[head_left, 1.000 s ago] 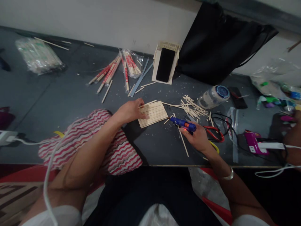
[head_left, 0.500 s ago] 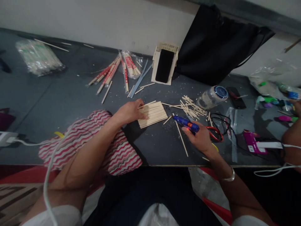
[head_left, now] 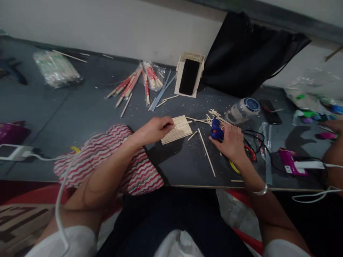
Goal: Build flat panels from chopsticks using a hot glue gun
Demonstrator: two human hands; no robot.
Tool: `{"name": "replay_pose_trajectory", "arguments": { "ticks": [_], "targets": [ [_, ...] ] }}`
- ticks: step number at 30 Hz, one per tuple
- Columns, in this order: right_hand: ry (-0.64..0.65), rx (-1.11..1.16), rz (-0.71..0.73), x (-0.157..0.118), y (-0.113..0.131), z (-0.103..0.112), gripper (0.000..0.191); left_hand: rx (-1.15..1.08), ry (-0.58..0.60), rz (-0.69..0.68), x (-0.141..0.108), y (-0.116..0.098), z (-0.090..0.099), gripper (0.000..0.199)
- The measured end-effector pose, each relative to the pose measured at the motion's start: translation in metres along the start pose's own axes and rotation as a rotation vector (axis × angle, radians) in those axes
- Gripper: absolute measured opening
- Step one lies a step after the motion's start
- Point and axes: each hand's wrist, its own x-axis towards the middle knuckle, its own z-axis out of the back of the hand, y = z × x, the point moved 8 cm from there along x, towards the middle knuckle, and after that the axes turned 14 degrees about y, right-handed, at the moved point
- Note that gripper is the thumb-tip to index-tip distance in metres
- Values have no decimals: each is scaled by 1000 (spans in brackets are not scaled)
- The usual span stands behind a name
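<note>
A: Where is the stick panel (head_left: 179,131) lying?
B: It is lying flat on the dark table (head_left: 182,164), the left hand (head_left: 157,130) covering part of its left end.
A: How is it likely handling?
B: It is looking light, stiff along the sticks and probably fragile across the joins; its two outermost sticks are offering the safest hold, with support underneath.
A: And the hands?
B: The left is curling its fingers over the panel; whether they are pinching a stick, one cannot tell. The right hand (head_left: 232,141) is gripping a blue glue gun (head_left: 216,129).
A: Counting outward?
B: One panel, one gun; the cut sticks (head_left: 214,114) are overlapping too much for counting. Farther out, one striped cloth (head_left: 144,175) is lying under the left forearm, one jar (head_left: 242,111) is tilting, two blue-grey strips (head_left: 160,93) are lying together, and one phone (head_left: 189,76) is leaning on a stand.
</note>
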Motion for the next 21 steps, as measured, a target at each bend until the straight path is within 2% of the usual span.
{"name": "replay_pose_trajectory", "arguments": {
  "ticks": [3, 8, 12, 15, 17, 20, 21],
  "targets": [
    [-38, 52, 152, -4, 20, 16, 59, -30, 80, -55, 0, -11, -7, 19],
    [-158, 188, 544, -11, 83, 44, 29, -132, 138, -64, -2, -19, -14, 12],
    [-143, 146, 707, -2, 118, 35, 23, -261, 231, -71, -3, -21, -26, 12],
    [-54, 108, 741, 6, 125, 20, 26, -254, 279, -104, -3, -21, -31, 17],
    [-12, 99, 734, 9, 123, 14, 28, -156, 211, -116, -2, -16, -22, 21],
    [5, 95, 706, 11, 118, 9, 26, -9, 6, -72, -3, 0, 1, 22],
    [13, 92, 695, 12, 117, 7, 25, 12, -23, -60, -3, 5, 6, 21]
  ]
}}
